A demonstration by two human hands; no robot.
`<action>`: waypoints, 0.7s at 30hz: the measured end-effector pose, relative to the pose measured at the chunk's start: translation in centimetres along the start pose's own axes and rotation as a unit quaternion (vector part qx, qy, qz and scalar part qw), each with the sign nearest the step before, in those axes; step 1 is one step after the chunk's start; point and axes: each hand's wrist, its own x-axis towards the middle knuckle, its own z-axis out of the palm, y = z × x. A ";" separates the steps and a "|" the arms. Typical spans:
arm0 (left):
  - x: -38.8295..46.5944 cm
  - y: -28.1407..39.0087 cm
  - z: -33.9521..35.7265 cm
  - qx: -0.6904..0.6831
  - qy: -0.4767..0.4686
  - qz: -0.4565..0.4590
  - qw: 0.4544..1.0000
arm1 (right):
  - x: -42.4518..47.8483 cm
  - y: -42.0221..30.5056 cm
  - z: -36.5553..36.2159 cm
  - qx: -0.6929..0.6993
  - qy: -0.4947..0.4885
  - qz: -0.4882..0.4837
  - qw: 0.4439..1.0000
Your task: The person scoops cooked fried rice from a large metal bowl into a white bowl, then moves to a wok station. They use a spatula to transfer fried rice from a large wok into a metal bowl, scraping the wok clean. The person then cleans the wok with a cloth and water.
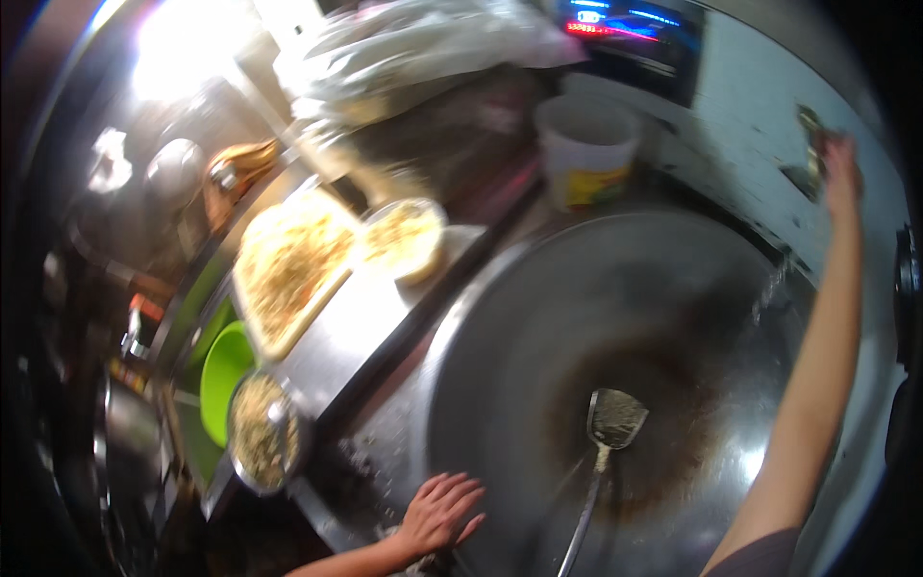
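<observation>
My left hand [441,511] is at the near-left rim of a large metal wok [505,346], palm down, with its fingers somewhat spread and nothing in them. A long-handled metal spatula [616,422] lies inside the wok, its blade near the browned centre and its handle toward me. My right arm stretches along the right side of the wok. At its end, my right hand [841,169] is against or beside a brass-coloured metal fitting [815,148] on the pale wall panel; blur hides whether the fingers grip it. Clear, water-like streaks [775,285] show at the wok's right rim.
Left of the wok are a tray [310,317] heaped with pale shredded food, a bowl [405,241] of similar food, a metal bowl [267,433] with a spoon, and a green basin [225,382]. Behind stand a plastic tub [588,137], plastic bags [433,50] and a lit display [634,36].
</observation>
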 end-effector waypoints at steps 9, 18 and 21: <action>-1.9 -0.9 0.8 -0.077 0.081 0.024 0.993 | -43.5 -5.3 5.8 -0.168 -0.192 -0.079 0.964; -4.4 4.2 -1.1 0.977 0.163 0.127 -0.059 | -65.6 -8.6 8.4 -0.333 -0.433 -0.178 0.818; -11.7 -1.4 -7.3 0.916 0.110 0.191 -0.335 | -64.2 -5.8 9.0 -0.459 -0.458 -0.150 0.746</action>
